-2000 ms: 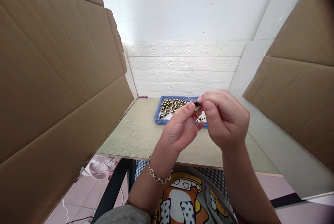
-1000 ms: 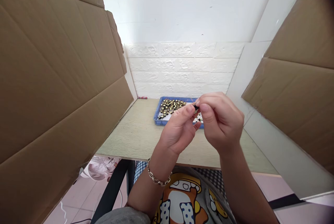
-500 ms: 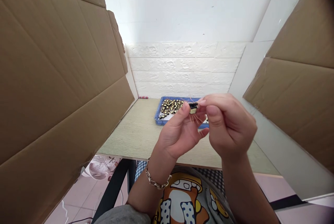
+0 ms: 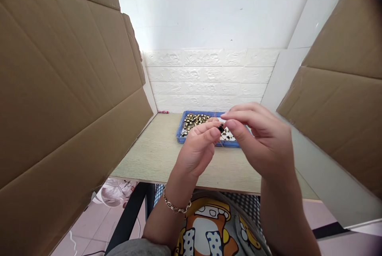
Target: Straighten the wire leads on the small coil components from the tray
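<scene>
My left hand (image 4: 197,150) and my right hand (image 4: 262,140) meet above the wooden table (image 4: 155,156). Between their fingertips they pinch a small black part (image 4: 221,129) with thin copper wire trailing from it. Both thumbs and forefingers close on the part, which is mostly hidden by the fingers. Just behind the hands lies a blue tray (image 4: 180,131) with several small black and gold parts (image 4: 195,120) heaped in its left half. A chain bracelet (image 4: 174,207) sits on my left wrist.
Tall cardboard sheets stand on the left (image 4: 65,88) and right (image 4: 343,100) of the narrow table. A white brick-pattern wall (image 4: 209,79) closes the back. A small red pen (image 4: 163,111) lies at the table's far left corner. A black chair arm (image 4: 128,216) shows below.
My hands have dropped slightly and drawn closer to the tray. The small part, held up and visible half a second ago, is now more tucked between the fingertips.
</scene>
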Demonstrator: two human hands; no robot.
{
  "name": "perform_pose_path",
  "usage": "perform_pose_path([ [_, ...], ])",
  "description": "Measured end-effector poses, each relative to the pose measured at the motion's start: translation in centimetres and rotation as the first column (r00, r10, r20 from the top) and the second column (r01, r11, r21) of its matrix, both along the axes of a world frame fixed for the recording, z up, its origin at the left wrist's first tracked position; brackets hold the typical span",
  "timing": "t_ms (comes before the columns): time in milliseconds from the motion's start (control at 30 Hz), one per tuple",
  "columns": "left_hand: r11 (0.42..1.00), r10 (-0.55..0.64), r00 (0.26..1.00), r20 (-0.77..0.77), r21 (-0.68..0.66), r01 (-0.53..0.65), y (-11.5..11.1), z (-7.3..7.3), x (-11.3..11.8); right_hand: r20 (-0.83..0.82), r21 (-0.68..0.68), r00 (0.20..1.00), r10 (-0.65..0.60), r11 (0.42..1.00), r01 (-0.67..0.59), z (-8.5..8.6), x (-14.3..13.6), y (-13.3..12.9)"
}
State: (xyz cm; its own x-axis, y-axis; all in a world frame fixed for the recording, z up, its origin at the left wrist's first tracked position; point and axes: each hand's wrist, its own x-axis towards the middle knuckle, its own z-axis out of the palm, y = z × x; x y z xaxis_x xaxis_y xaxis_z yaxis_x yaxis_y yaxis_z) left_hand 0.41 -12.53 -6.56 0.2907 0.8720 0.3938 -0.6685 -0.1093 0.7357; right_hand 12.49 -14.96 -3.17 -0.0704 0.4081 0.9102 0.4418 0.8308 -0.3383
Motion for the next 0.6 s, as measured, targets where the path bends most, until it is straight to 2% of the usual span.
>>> perform_pose_path([
  [167, 0.983, 0.144, 0.985, -0.098, 0.127, -0.131, 0.2, -0.1, 0.0, 0.071, -0.126, 0.997, -0.002, 0.992, 0.011, 0.5, 0.0, 0.3],
  [300, 0.926, 0.332, 0.914, -0.235, 0.267, -0.268, 0.4, -0.3, -0.6, 0.119, -0.233, 0.993, 0.018, 0.972, 0.010, 0.7, 0.2, 0.7],
  [400, 0.840, 0.505, 0.806, -0.309, 0.392, -0.376, 0.7, -0.4, -1.2, 0.176, -0.274, 0.983, 0.049, 0.962, 0.001, 0.6, 0.4, 1.3],
  [500, 0.706, 0.689, 0.634, -0.352, 0.523, -0.477, 0.8, -0.5, -1.5, 0.234, -0.268, 0.971, 0.055, 0.963, 0.010, 0.4, 0.3, 1.7],
  [600, 0.596, 0.797, 0.476, -0.372, 0.613, -0.519, 1.1, -0.7, -1.4, 0.265, -0.255, 0.964, 0.017, 0.965, 0.053, 0.3, -0.2, 1.8],
])
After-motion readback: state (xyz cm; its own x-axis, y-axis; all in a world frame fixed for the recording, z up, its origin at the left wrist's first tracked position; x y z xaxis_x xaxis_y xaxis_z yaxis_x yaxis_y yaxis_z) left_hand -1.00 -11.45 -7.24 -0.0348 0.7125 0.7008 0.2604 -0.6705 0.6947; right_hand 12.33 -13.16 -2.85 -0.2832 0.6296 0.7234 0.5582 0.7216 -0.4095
